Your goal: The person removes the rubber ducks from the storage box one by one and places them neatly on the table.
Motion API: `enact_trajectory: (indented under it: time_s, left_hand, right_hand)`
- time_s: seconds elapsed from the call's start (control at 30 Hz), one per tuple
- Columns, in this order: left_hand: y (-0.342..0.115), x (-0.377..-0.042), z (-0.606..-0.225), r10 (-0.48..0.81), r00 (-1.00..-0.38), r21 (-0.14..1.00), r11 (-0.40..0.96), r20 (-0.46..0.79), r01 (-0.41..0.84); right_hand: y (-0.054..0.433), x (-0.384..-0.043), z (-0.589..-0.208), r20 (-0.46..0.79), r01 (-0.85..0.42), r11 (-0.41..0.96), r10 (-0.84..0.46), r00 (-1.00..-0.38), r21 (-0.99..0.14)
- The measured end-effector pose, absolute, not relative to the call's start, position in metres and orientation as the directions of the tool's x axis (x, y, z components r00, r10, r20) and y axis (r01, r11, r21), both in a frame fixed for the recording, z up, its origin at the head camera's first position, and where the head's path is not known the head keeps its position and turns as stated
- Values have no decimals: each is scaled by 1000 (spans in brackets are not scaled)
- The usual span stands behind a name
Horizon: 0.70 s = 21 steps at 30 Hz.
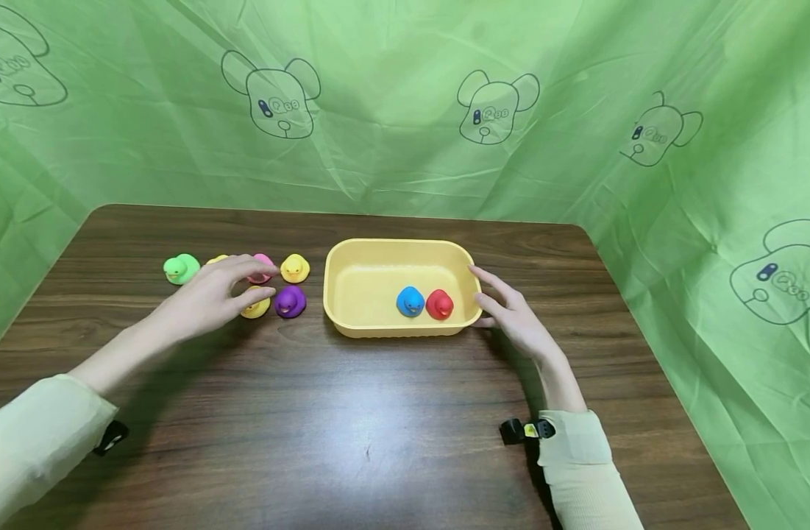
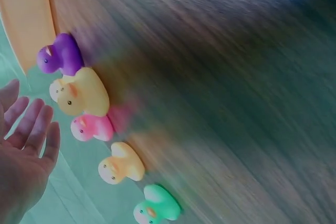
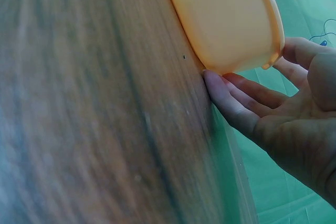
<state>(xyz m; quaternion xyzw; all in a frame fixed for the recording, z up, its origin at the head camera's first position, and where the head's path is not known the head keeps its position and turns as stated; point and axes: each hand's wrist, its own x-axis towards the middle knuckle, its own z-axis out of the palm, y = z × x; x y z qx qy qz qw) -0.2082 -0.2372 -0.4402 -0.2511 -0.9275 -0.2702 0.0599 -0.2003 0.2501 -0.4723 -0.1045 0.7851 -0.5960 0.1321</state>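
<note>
Standing near the tabletop's (image 1: 438, 390) far edge (head view), a smooth tray (image 1: 361, 287) held a blue duck (image 1: 410, 302) and red duck (image 1: 440, 305), wood grain open before it; to its left, the left hand (image 1: 210, 294), fingers apart, hovered over more ducks (image 1: 255, 309). Left wrist: a rounded purple duck (image 2: 66, 56) stood nearest the tray. Right wrist: the right hand's (image 3: 294, 129) spread fingers touched the tray's end.

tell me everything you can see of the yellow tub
The yellow tub is a low, open-topped rectangle with rounded corners, a smooth rim and walls that look like plastic. It stands upright on the dark wood-grain table, its long sides running left to right in the head view. A blue duck and a red duck sit inside, nearer its right end. The right hand touches that end.
</note>
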Motion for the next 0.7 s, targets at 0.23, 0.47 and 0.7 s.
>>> enact_trajectory:
  time_s: [0.23,0.47,0.7]
  left_hand:
    - [-217,-212,-436,451,-862,523,690,231,501]
    - [-191,-216,-431,501,-820,503,652,276,567]
    - [-172,-219,-431,528,-799,540,598,290,592]
  right_hand:
    - [250,-201,-473,-79,-9,265,-322,-943,-964]
    - [250,-201,-472,-79,-8,262,-320,-944,-965]
    - [250,-201,-473,-78,-9,262,-321,-944,-965]
